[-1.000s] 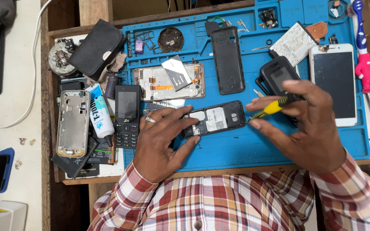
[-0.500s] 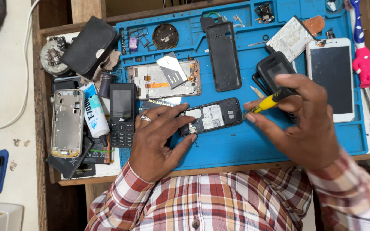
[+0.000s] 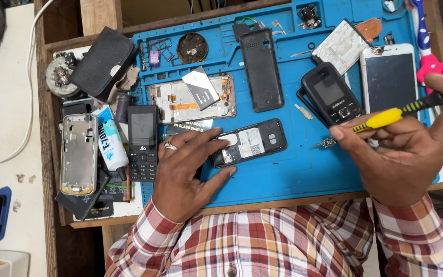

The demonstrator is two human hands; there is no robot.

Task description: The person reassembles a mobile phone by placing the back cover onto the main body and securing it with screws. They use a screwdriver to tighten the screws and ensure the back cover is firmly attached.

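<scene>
My left hand (image 3: pixel 188 172) presses its fingertips on the left end of an opened black keypad phone (image 3: pixel 252 142) that lies back-up on the blue work mat (image 3: pixel 283 179). My right hand (image 3: pixel 406 149) grips a yellow and black screwdriver (image 3: pixel 385 119), its metal tip (image 3: pixel 324 143) hovering just above the mat to the right of that phone. Behind the screwdriver lies a black keypad phone with a small screen (image 3: pixel 330 93). A black back cover (image 3: pixel 261 69) rests further up the mat.
A white smartphone (image 3: pixel 388 77) lies at the right, a stripped phone frame (image 3: pixel 190 100) mid-left, another black keypad phone (image 3: pixel 143 142), a glue tube (image 3: pixel 111 143) and a silver frame (image 3: pixel 79 154) at the left. A black pouch (image 3: pixel 103 62) sits top left. Wooden table edge (image 3: pixel 283 204) runs below.
My right hand has drawn the screwdriver away to the right, off the opened phone. The left hand stays on the phone's left end.
</scene>
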